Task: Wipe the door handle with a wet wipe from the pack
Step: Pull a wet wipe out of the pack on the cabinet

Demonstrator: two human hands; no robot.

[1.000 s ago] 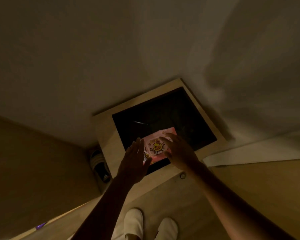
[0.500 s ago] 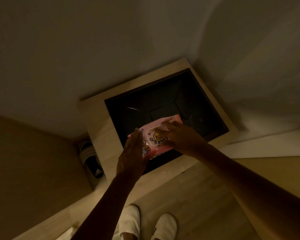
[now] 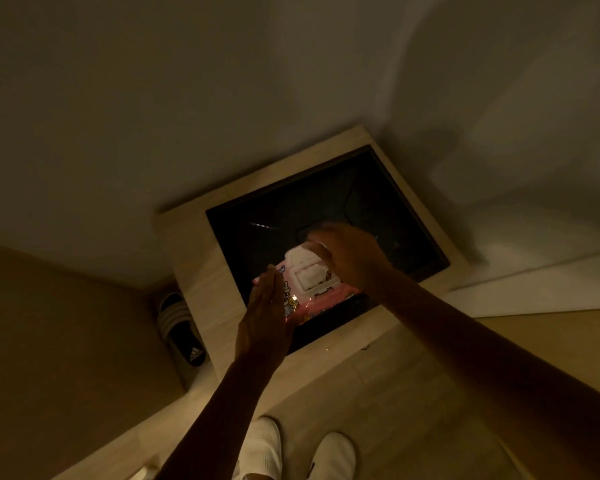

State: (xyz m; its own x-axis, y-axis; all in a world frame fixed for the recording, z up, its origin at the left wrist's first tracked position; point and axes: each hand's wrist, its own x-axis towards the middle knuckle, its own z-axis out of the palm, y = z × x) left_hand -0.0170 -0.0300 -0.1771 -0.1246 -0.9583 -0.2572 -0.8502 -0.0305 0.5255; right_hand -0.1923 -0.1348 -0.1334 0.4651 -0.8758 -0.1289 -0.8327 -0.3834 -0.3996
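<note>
A pink wet wipe pack (image 3: pixel 328 292) with cartoon prints is above the black top of a small table, lit brighter than the rest of the dim room. My left hand (image 3: pixel 265 323) grips the pack's left side, fingers extended along its edge. My right hand (image 3: pixel 350 258) pinches the pack's white flap (image 3: pixel 297 254) and holds it peeled up. Under the flap, a white wipe (image 3: pixel 309 276) shows in the opening. No door handle is in view.
The low table has a light wooden rim (image 3: pixel 201 271) and stands against a pale wall (image 3: pixel 222 98). A black striped sandal (image 3: pixel 181 327) lies on the floor left of it. My feet in white slippers (image 3: pixel 264 445) stand on wood flooring just before the table.
My left hand closed on the pack's left side. My right hand peeled the flap up, exposing the white wipe. The view shifted a little closer to the table.
</note>
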